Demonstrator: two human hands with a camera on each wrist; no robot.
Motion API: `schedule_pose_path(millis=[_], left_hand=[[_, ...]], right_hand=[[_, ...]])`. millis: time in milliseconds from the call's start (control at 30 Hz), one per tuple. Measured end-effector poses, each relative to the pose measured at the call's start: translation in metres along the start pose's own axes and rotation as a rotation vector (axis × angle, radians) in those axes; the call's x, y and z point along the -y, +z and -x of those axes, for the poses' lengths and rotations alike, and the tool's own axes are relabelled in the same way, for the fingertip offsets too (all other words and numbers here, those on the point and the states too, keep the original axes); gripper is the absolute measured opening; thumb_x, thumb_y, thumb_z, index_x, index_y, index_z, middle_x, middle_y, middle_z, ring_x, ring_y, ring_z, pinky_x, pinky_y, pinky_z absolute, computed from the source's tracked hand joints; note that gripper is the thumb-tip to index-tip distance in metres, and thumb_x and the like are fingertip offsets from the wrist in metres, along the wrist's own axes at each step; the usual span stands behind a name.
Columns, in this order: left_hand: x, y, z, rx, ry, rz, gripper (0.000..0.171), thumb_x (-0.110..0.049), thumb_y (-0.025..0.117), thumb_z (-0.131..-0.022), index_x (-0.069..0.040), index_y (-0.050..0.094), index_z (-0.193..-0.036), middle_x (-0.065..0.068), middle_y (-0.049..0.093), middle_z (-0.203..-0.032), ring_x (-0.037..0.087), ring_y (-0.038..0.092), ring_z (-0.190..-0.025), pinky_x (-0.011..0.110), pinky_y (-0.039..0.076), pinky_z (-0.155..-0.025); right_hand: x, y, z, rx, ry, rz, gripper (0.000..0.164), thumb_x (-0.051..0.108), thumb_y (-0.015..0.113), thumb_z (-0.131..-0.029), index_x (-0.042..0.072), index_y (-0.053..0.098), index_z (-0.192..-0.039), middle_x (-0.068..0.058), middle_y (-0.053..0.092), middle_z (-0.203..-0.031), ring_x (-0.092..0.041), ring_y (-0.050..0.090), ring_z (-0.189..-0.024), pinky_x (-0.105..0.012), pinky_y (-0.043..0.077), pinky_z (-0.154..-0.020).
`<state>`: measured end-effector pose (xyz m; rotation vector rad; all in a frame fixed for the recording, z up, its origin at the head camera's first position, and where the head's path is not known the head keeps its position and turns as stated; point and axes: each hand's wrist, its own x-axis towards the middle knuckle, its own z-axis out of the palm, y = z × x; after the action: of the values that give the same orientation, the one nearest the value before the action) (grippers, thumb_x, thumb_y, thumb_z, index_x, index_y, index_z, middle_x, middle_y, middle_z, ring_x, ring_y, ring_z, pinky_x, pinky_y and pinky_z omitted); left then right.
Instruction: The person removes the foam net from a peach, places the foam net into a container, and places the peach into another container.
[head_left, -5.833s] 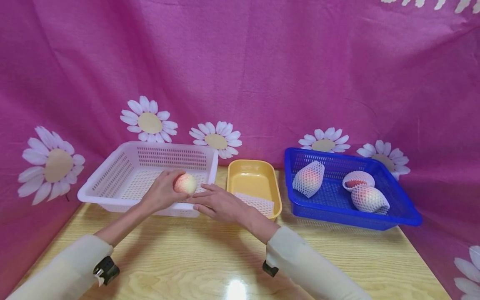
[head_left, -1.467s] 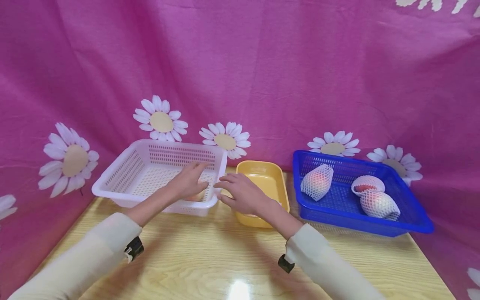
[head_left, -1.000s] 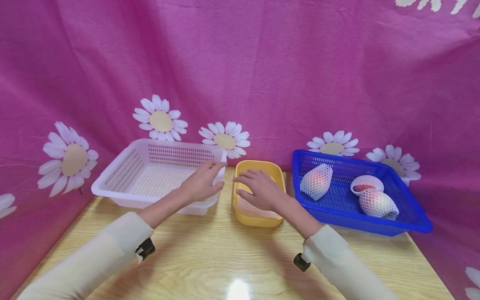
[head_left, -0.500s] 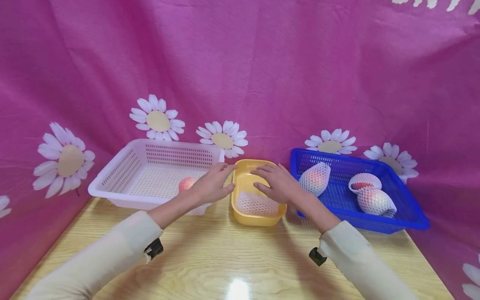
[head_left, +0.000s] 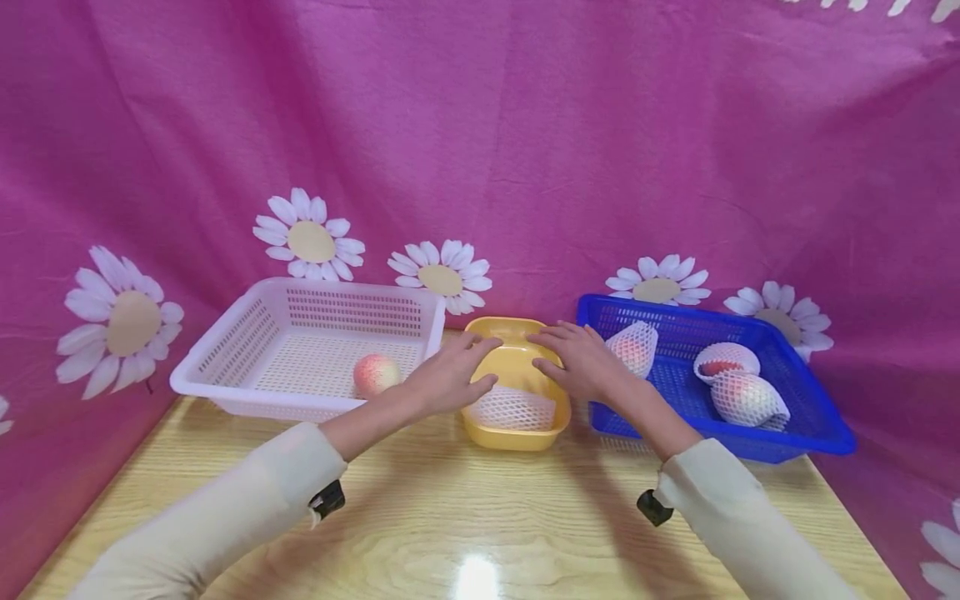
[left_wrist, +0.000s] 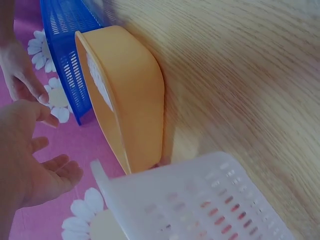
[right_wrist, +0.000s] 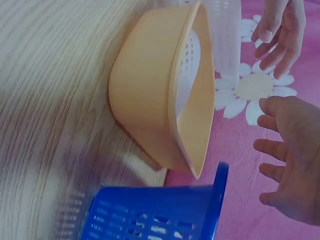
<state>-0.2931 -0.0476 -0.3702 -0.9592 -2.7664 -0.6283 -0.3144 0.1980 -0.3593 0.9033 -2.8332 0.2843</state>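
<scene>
My left hand (head_left: 447, 377) is held above the gap between the white basket and the yellow tray, fingers spread and grasping nothing. To its left, a bare pink-and-cream peach (head_left: 377, 376) sits in the front right of the white basket (head_left: 217, 390). My right hand (head_left: 581, 358) hovers between the yellow tray (head_left: 517, 440) and the blue basket, its fingers loose and holding nothing. A white foam fruit net (head_left: 512, 408) lies flat in the tray. In the blue basket (head_left: 795, 448), one net-wrapped peach (head_left: 637, 346) is partly covered by my right hand.
Two more net-wrapped fruits, one with an open-ended foam net (head_left: 726, 361) and one fully wrapped peach (head_left: 748, 402), lie at the blue basket's right. All three containers stand in a row on a wooden table (head_left: 450, 517) before a pink flowered cloth (head_left: 517, 150).
The left hand, which gripped the bare peach, has let it go in the white basket. Both hands have since moved rightward, the left to the yellow tray's edge, the right towards the blue basket.
</scene>
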Motion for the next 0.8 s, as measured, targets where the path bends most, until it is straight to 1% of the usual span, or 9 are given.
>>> schedule_pose_path(millis=[133, 267, 400, 500, 600, 700, 800], left_hand=[[-0.004, 0.004, -0.001, -0.006, 0.015, -0.01, 0.051, -0.025, 0.066, -0.096, -0.01, 0.051, -0.143, 0.018, 0.055, -0.129, 0.033, 0.056, -0.113, 0.045, 0.052, -0.09], [-0.008, 0.008, -0.004, -0.003, 0.034, -0.01, 0.051, -0.027, 0.065, -0.097, -0.01, 0.051, -0.143, 0.017, 0.055, -0.128, 0.031, 0.056, -0.112, 0.043, 0.053, -0.088], [-0.012, 0.012, -0.008, -0.007, 0.048, -0.013, 0.05, -0.029, 0.064, -0.098, -0.011, 0.051, -0.143, 0.017, 0.055, -0.128, 0.029, 0.056, -0.111, 0.042, 0.054, -0.086], [-0.016, 0.015, -0.01, -0.006, 0.058, -0.02, 0.049, -0.029, 0.063, -0.099, -0.011, 0.052, -0.143, 0.017, 0.055, -0.129, 0.029, 0.056, -0.114, 0.042, 0.053, -0.089], [-0.019, 0.019, -0.011, -0.007, 0.077, -0.017, 0.048, -0.029, 0.062, -0.099, -0.009, 0.053, -0.142, 0.018, 0.055, -0.131, 0.031, 0.054, -0.119, 0.043, 0.05, -0.096], [-0.022, 0.022, -0.012, -0.007, 0.093, -0.009, 0.047, -0.027, 0.061, -0.1, -0.008, 0.054, -0.141, 0.018, 0.056, -0.132, 0.033, 0.053, -0.121, 0.044, 0.047, -0.1], [-0.026, 0.025, -0.014, -0.004, 0.096, -0.001, 0.046, -0.028, 0.06, -0.1, -0.009, 0.053, -0.142, 0.018, 0.054, -0.134, 0.033, 0.052, -0.123, 0.045, 0.046, -0.101]], right_hand=[[-0.006, -0.001, 0.001, 0.011, 0.013, -0.004, 0.043, 0.028, 0.057, -0.102, 0.007, 0.058, -0.139, -0.02, 0.053, -0.141, -0.045, 0.035, -0.139, -0.068, 0.024, -0.11], [-0.014, -0.003, 0.003, 0.009, 0.028, -0.011, 0.044, 0.028, 0.057, -0.101, 0.006, 0.059, -0.139, -0.021, 0.053, -0.142, -0.046, 0.035, -0.139, -0.067, 0.025, -0.11], [-0.021, -0.003, 0.005, -0.013, 0.005, -0.043, 0.043, 0.023, 0.058, -0.1, 0.002, 0.059, -0.137, -0.022, 0.054, -0.14, -0.046, 0.037, -0.137, -0.063, 0.026, -0.112], [-0.028, -0.002, 0.006, -0.034, -0.033, -0.063, 0.042, 0.02, 0.059, -0.099, -0.001, 0.059, -0.136, -0.024, 0.055, -0.138, -0.044, 0.041, -0.135, -0.057, 0.025, -0.115], [-0.034, -0.001, 0.007, -0.054, -0.055, -0.073, 0.04, 0.016, 0.06, -0.099, -0.003, 0.06, -0.134, -0.026, 0.056, -0.136, -0.042, 0.045, -0.132, -0.053, 0.024, -0.116], [-0.041, 0.0, 0.008, -0.06, -0.048, -0.091, 0.039, 0.014, 0.06, -0.098, -0.004, 0.06, -0.132, -0.026, 0.058, -0.133, -0.043, 0.047, -0.131, -0.054, 0.023, -0.116], [-0.048, -0.001, 0.01, -0.044, -0.026, -0.108, 0.04, 0.014, 0.059, -0.099, -0.005, 0.059, -0.133, -0.025, 0.058, -0.133, -0.044, 0.046, -0.13, -0.056, 0.024, -0.115]])
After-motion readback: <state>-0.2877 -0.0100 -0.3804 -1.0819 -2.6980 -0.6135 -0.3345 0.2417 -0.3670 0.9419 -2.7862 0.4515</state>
